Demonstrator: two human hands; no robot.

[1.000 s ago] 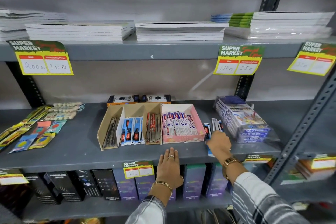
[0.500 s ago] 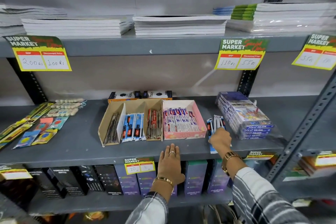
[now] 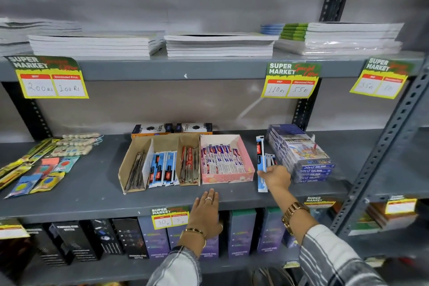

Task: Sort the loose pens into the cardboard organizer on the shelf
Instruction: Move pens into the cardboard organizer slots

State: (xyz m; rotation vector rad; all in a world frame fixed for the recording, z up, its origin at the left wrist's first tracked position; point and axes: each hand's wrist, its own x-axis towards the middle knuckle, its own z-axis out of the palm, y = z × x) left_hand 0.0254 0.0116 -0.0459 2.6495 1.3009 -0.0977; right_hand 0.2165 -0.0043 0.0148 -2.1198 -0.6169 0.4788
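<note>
The cardboard organizer sits mid-shelf with three slots: dark pens at the left, blue-packed pens in the middle, red pens at the right. A pink box of packed pens adjoins it. Right of that box, my right hand grips a blue-and-white packed pen, lifted at a tilt. A few more loose pens lie behind the hand. My left hand rests flat on the shelf's front edge, fingers apart, holding nothing.
A stack of colour-pencil boxes stands just right of the loose pens. Two small boxes lie behind the organizer. Flat packets cover the shelf's left end. Notebooks fill the upper shelf, boxed bottles the lower. A steel upright stands at the right.
My right hand has closed on one blue packed pen from the loose pile and raised it, so its length now shows. The left hand stays on the shelf edge.
</note>
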